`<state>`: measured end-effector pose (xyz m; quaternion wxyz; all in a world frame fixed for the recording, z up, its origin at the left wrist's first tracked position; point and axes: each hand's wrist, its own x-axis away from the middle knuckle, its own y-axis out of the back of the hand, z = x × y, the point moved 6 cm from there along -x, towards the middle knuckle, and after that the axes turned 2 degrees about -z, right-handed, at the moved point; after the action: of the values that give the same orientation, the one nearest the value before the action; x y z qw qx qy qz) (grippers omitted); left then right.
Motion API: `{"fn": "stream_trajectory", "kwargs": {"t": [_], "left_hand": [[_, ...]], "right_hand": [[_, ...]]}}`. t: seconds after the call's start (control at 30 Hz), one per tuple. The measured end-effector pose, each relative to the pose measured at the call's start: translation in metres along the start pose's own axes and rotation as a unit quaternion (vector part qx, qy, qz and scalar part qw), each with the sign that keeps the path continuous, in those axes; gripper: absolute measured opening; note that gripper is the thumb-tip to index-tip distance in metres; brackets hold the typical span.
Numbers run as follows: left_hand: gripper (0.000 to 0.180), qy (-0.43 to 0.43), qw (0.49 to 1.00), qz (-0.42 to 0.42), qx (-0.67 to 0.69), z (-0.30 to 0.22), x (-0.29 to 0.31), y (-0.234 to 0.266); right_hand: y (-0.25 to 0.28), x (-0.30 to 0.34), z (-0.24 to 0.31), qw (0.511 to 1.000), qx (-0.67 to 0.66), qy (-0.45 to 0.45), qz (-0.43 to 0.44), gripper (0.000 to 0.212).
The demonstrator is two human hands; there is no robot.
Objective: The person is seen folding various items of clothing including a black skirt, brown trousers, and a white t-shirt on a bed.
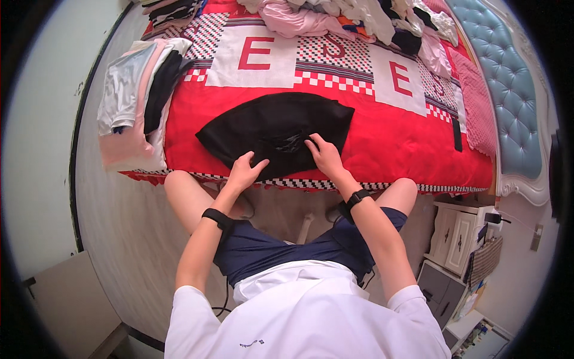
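A black garment [269,122] lies spread on the red bed cover in front of me, wide and curved along its far edge. Its exact kind does not show. A shiny grey print or patch [287,142] sits near its middle. My left hand [244,172] rests at the garment's near left edge, thumb and fingers apart. On the near right part, beside the shiny patch, my right hand [326,157] touches the cloth with its fingers stretched out. Neither hand lifts the fabric. Black bands circle both my wrists.
Folded clothes [140,99] are stacked at the bed's left edge, with another folded pile [170,13] farther back. Loose clothes [335,21] heap at the far side. A blue tufted headboard [508,84] stands right, a white cabinet [457,236] below it. A dark strip [457,134] lies near the pillow.
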<state>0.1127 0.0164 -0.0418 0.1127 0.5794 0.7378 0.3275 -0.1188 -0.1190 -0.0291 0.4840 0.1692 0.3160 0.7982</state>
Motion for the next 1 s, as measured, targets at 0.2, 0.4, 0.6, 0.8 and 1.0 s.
{"fn": "stream_trajectory", "kwargs": {"t": [0.2, 0.4, 0.6, 0.8, 1.0], "left_hand": [[0.027, -0.118, 0.981, -0.127, 0.082, -0.038, 0.005, 0.03], [0.032, -0.084, 0.977, -0.184, 0.061, -0.046, -0.036, 0.05], [0.05, 0.087, 0.981, -0.171, 0.009, 0.006, -0.081, 0.033], [0.051, 0.098, 0.979, -0.178, -0.025, 0.007, -0.079, 0.035], [0.036, -0.278, 0.904, -0.256, -0.202, -0.088, -0.06, 0.025]], "right_hand": [[0.02, -0.016, 0.027, 0.997, -0.053, 0.025, -0.051, 0.018], [0.03, -0.062, 0.05, 0.98, -0.025, 0.134, -0.148, 0.015], [-0.006, -0.1, 0.018, 0.984, 0.111, 0.051, -0.127, 0.017], [-0.011, -0.096, 0.02, 0.983, 0.14, 0.02, -0.12, 0.02], [-0.025, -0.061, 0.086, 0.908, 0.157, 0.382, -0.074, 0.029]]}}
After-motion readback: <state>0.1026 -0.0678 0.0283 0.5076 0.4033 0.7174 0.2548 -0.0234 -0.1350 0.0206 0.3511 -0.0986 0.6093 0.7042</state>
